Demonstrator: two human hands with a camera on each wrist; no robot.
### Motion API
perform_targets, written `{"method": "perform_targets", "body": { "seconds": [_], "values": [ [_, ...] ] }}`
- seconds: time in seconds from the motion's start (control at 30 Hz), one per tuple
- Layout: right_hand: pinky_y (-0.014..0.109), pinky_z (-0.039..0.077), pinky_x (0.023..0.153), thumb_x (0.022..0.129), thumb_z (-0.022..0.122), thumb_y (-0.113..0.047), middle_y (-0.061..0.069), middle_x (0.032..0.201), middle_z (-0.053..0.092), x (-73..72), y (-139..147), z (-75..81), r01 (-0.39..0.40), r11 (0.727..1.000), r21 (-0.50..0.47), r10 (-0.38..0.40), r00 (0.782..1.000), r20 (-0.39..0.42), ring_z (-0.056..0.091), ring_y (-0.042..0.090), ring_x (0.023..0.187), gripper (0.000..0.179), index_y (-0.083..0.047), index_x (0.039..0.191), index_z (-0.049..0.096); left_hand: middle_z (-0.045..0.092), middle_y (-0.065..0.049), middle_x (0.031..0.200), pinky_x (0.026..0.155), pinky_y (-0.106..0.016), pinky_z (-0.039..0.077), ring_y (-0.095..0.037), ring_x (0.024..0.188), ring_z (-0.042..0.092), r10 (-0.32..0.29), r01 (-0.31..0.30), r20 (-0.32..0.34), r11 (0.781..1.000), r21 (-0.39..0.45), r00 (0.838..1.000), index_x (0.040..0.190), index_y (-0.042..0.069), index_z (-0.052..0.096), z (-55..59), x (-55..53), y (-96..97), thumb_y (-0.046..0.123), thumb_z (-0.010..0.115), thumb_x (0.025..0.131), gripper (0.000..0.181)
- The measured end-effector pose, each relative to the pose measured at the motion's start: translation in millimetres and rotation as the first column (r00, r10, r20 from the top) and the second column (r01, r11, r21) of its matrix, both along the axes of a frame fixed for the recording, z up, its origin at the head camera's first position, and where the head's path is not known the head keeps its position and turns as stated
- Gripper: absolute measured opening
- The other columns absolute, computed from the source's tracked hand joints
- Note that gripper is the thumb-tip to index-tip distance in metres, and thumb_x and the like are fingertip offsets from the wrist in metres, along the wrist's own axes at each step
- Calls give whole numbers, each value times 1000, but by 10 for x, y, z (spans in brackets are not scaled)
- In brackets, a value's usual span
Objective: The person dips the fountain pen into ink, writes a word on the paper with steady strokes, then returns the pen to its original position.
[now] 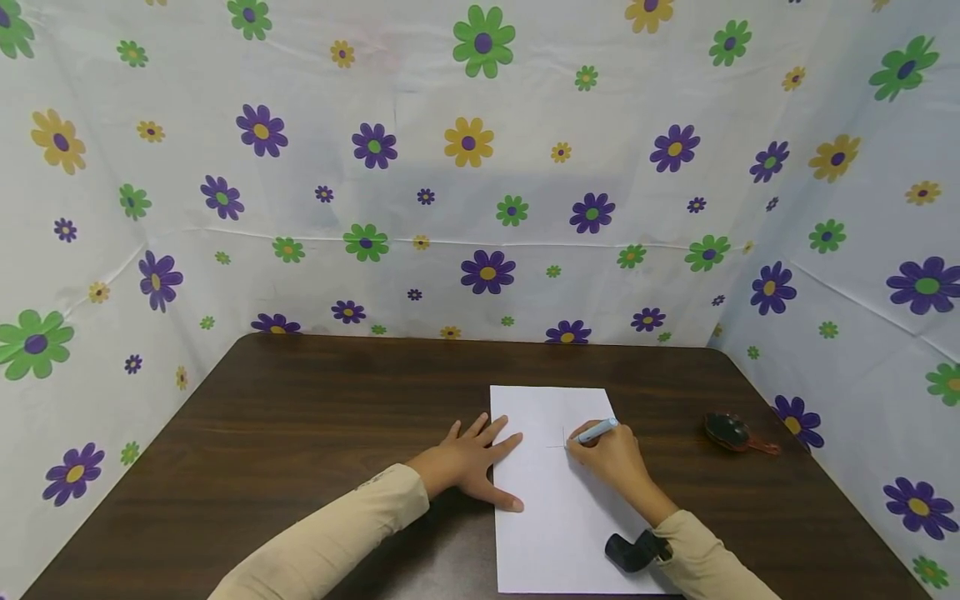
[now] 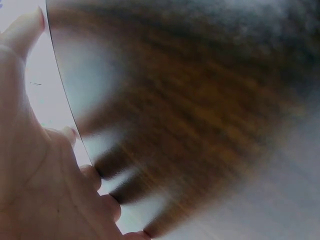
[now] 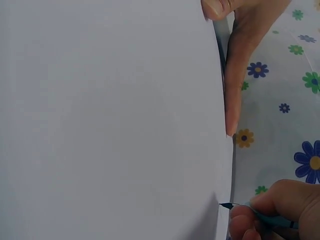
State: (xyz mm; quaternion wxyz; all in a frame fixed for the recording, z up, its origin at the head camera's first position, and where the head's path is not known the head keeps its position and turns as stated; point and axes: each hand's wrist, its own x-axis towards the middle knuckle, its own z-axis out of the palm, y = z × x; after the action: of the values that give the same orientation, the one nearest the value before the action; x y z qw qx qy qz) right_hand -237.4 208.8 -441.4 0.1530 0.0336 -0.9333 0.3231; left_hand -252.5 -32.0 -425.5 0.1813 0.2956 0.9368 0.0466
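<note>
A white sheet of paper (image 1: 543, 533) lies upright on the table before me. My left hand (image 1: 468, 462) rests with spread fingers over the sheet's left edge, its thumb and fingertips on the paper. In the left wrist view, the palm of the left hand (image 2: 45, 185) shows at the left side. My right hand (image 1: 618, 458) pinches a light blue pen (image 1: 597, 431), tip at the paper. Thin lines (image 1: 556, 447) that meet at right angles show beside the pen tip. The dark tip of the pen (image 3: 226, 205) touches the sheet in the right wrist view.
On the dark brown wooden table (image 1: 337, 400), a dark glossy oval object with a reddish-brown handle (image 1: 738, 433) lies to the right. The black wrist camera (image 1: 632, 552) hangs over the lower right of the paper. A flower-patterned white cloth (image 1: 420, 283) stands around the table.
</note>
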Motion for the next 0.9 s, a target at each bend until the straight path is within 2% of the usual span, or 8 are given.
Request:
{"method": "perform_targets", "body": {
  "seconds": [0.17, 0.9],
  "values": [
    [25, 40, 49, 73, 73, -11, -11, 52, 57, 27, -6, -2, -5, 1000, 13, 4, 1000, 7, 50, 6, 50, 10, -16, 66, 69, 3, 4, 162, 115, -58, 6, -26, 148, 1, -1, 1, 13, 1000, 1, 1000, 153, 38, 16, -5, -16, 3, 78, 58, 73, 99],
    [21, 40, 50, 73, 74, -4, -8, 61, 64, 195, -78, 42, -82, 996, 17, 82, 997, -4, 50, 5, 56, 12, -14, 67, 70, 5, 4, 162, 115, -58, 7, -26, 148, 3, -2, 2, -11, 1000, 9, 1000, 153, 37, 18, 6, 5, -6, 79, 58, 71, 101]
  ]
}}
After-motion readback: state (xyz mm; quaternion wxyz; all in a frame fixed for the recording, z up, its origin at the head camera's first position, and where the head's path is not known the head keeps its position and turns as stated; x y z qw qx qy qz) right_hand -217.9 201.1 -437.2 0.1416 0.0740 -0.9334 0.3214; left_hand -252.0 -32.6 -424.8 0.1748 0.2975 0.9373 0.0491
